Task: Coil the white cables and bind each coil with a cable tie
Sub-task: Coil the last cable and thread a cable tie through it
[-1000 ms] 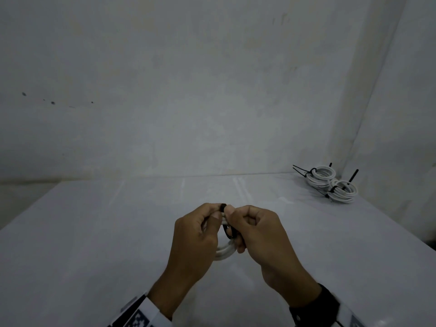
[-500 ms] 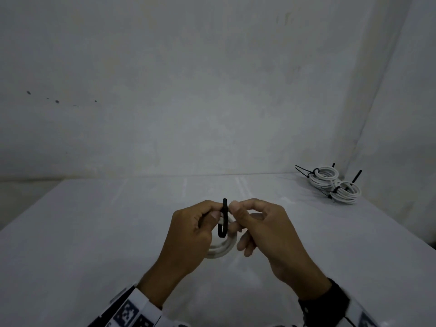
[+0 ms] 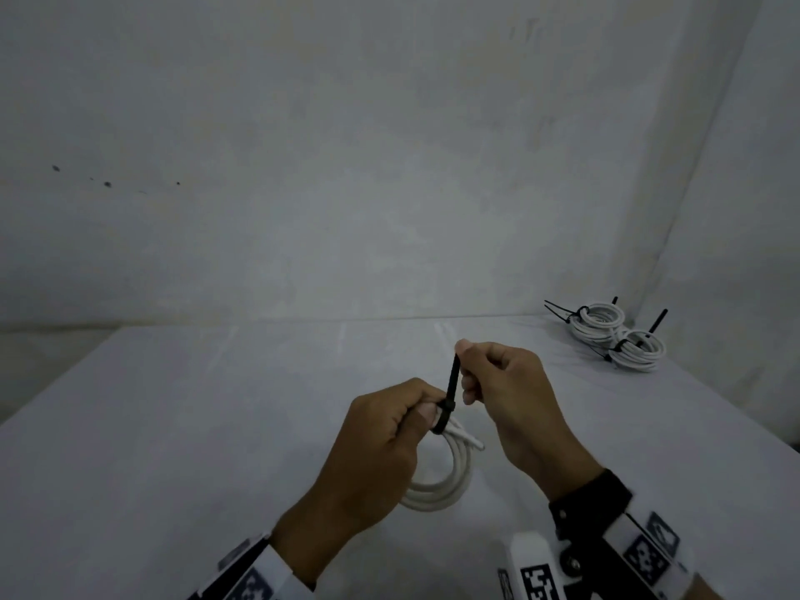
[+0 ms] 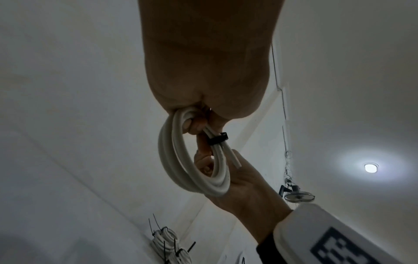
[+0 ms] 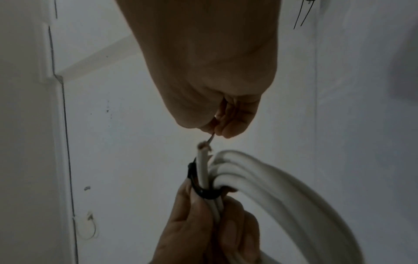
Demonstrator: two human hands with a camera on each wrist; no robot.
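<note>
A white cable coil [image 3: 446, 482] hangs above the table, gripped at its top by my left hand [image 3: 389, 430]. A black cable tie [image 3: 450, 391] loops tight round the coil just beside those fingers, and its tail stands up. My right hand [image 3: 498, 383] pinches the tail's upper end between thumb and forefinger. The left wrist view shows the coil [image 4: 194, 167] with the tie's band [image 4: 217, 140] closed round it. In the right wrist view the band [image 5: 203, 192] sits above my left fingers, with a cut cable end [image 5: 202, 151] poking out.
Two bound white coils [image 3: 614, 335] with black tie tails lie at the table's far right corner, close to the walls. The white table [image 3: 173, 426] stretches left and forward of my hands. A wall rises behind it.
My right hand has pulled the tie's tail up and to the right, drawing the loop tight round the coil. The left hand has dropped slightly with the coil.
</note>
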